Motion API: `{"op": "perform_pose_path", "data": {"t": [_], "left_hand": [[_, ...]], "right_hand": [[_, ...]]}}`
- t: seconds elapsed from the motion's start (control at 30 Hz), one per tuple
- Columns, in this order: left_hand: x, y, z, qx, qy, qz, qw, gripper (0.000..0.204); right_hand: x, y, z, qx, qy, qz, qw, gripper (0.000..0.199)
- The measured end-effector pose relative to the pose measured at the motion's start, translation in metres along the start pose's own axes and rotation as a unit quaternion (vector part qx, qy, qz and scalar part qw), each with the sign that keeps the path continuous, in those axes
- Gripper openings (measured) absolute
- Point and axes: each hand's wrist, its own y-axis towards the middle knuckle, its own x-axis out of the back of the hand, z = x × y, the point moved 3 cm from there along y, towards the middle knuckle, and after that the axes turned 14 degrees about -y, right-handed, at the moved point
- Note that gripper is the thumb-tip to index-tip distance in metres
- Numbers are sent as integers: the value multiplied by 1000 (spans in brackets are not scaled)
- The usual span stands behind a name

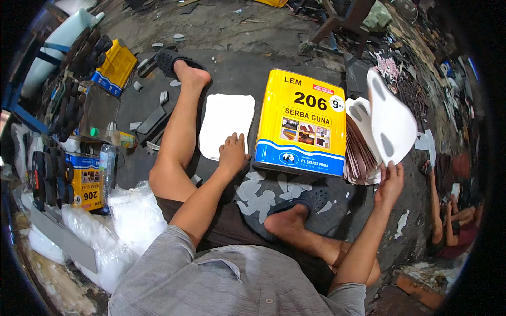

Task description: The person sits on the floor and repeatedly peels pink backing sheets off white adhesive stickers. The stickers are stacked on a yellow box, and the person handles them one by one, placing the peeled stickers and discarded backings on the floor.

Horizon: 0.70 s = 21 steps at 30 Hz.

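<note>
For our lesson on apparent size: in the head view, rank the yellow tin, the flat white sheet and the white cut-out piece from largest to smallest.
1. yellow tin
2. flat white sheet and white cut-out piece, held up by the right hand: these look alike, and the piece is raised nearer the camera, so unranked.

This is a small, rough footwear workshop where the work is done sitting on the ground. The dark floor (253, 68) is dirty and littered with white offcuts (258, 196). A big yellow glue tin (301, 124) stands in the middle, with a stack of cut sole-shaped pieces (363, 152) beside it. At the left, rows of dark sandals (50, 176) sit by yellow boxes (87, 181), with clear bags of white material (124, 226) nearby. Piles of scraps (406, 84) lie at the right.
</note>
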Motion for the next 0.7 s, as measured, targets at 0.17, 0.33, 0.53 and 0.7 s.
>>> {"op": "perform_pose_path", "data": {"t": [0.17,0.33,0.53,0.7], "left_hand": [[20,21,38,164,-368,39,914,28],[31,26,89,327,-618,161,697,15],[37,11,82,320,-617,175,697,17],[33,13,76,313,-527,156,775,10]], "right_hand": [[-41,-79,11,223,-352,-95,904,36],[-177,-245,5,306,-195,562,744,41],[-306,-292,-90,314,-348,461,754,58],[-320,-292,-137,378,-345,416,752,62]]}}
